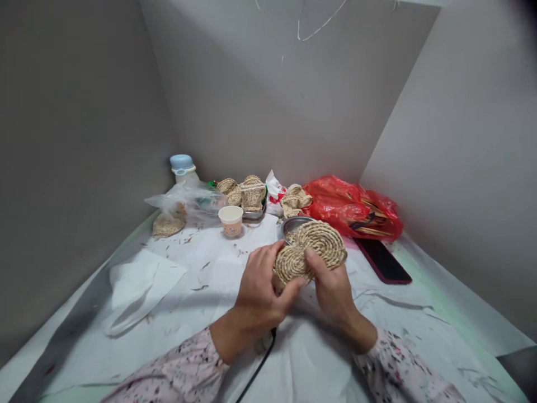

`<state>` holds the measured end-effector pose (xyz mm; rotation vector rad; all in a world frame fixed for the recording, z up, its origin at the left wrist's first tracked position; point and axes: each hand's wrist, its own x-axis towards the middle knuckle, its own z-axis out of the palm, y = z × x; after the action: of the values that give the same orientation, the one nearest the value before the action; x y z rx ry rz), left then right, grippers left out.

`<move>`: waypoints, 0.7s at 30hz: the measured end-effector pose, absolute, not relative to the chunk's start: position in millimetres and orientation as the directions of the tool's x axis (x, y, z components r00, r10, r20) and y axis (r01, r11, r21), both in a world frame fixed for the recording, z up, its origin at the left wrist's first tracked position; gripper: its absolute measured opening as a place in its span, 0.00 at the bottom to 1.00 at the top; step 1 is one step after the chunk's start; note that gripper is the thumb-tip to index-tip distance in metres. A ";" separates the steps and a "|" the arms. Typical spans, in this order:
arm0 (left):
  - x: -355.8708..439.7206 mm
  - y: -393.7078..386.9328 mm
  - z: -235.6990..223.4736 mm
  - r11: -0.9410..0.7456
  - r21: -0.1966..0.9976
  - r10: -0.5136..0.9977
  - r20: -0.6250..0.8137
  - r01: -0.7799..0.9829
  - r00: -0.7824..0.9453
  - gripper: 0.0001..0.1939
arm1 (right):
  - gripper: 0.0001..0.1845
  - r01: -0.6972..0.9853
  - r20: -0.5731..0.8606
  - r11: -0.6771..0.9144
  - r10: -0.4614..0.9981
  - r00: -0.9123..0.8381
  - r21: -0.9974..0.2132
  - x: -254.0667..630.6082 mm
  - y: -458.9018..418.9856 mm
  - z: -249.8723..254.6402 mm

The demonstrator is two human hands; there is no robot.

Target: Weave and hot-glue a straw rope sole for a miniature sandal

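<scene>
A coiled straw-rope piece [323, 242], made of two joined spiral discs, is held up over the table between both hands. My left hand [264, 280] grips the smaller disc at its left and lower edge, thumb along the bottom. On the right, my right hand [333, 285] pinches the piece, its thumb pressed on the front near the join and the other fingers hidden behind. Just behind the piece stands a round metal bowl [289, 225], partly covered by it.
A paper cup [231, 223], woven straw pieces [253, 196] in a metal tray, a lidded bottle [183, 167] and a clear plastic bag [188, 196] stand behind. To the right lie a red plastic bag [335, 201] and a phone [386, 262]. A black cable [262, 361] runs below my left hand.
</scene>
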<state>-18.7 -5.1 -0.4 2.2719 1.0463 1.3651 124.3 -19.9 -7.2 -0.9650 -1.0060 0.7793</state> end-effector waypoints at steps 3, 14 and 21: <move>-20.7 -6.4 7.2 -0.520 0.816 0.850 0.464 0.254 0.249 0.17 | 0.16 -0.188 0.307 0.374 0.901 0.307 -0.908 127.6 -16.4 -8.0; -16.8 -8.0 12.1 -0.213 0.976 0.958 0.216 -0.035 0.190 0.12 | 0.17 -0.206 0.213 0.254 0.956 0.203 -0.945 126.5 -18.0 -12.8; -16.3 -3.1 14.8 -0.134 0.972 0.983 0.154 -0.192 0.095 0.11 | 0.16 -0.125 0.259 0.285 0.947 0.190 -0.950 120.2 -19.2 -11.7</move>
<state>-16.3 -3.1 14.8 1.2229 0.9193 1.3138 120.2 -19.2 -11.7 -0.9758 -1.0945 0.9519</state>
